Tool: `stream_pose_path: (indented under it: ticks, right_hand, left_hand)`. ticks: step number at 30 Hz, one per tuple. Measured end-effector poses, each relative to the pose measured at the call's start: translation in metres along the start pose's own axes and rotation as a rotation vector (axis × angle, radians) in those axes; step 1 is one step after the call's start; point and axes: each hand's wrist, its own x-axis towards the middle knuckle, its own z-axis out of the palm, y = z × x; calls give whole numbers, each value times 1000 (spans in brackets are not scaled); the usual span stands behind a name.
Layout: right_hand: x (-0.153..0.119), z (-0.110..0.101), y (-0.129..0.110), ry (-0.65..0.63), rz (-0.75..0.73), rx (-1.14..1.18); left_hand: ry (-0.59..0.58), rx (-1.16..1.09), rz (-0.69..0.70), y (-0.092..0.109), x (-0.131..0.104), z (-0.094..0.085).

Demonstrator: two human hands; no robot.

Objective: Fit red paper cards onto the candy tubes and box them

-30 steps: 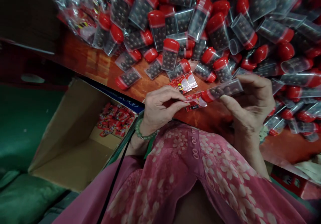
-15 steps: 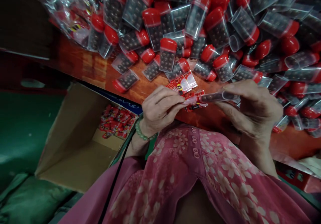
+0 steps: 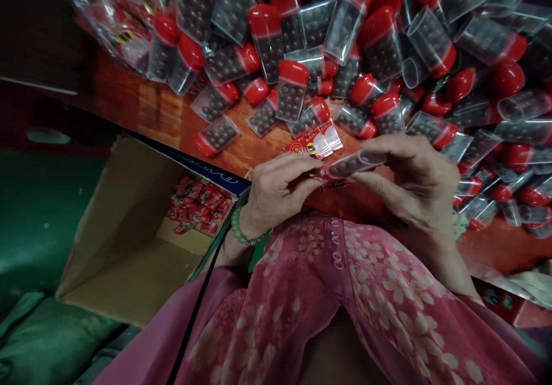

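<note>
The worktop (image 3: 159, 109) carries heaped tubes (image 3: 383, 45) beyond the hands, probably for easy reach; the box (image 3: 107, 229) stands open beside its edge. The right hand (image 3: 414, 183) grips the held tube (image 3: 345, 165) by its clear end, seemingly leaving the red end for the left hand's (image 3: 280, 186) thumb-and-finger pinch. Printed cards (image 3: 319, 143) lie just beyond; red packets (image 3: 200, 204) fill a corner of the box.

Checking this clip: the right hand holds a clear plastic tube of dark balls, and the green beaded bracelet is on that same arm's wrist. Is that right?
Not quite: the green beaded bracelet is on the left hand's wrist, as the head view shows. The right hand does hold the clear plastic tube of dark balls.
</note>
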Motion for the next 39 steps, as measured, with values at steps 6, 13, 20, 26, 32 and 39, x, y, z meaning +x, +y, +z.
stream_pose_path:
  ticks: [6, 13, 20, 26, 32, 39]
  right_hand:
    - [-5, 6, 10, 44, 188, 56]
    - [-8, 10, 16, 41, 339, 203]
    - [-6, 10, 22, 105, 346, 319]
    - [-7, 14, 27, 203, 425, 418]
    - [-10, 27, 39, 296, 461, 618]
    - [-6, 45, 30, 323, 567, 766]
  left_hand:
    - [-149, -196, -173, 5, 3, -4]
    - [-231, -294, -374, 11, 10, -2]
    - [-304, -284, -420, 19, 22, 1]
    - [-196, -479, -535, 17, 25, -4]
    - [25, -852, -626, 0, 10, -3]
    - [299, -1011, -738, 15, 2, 39]
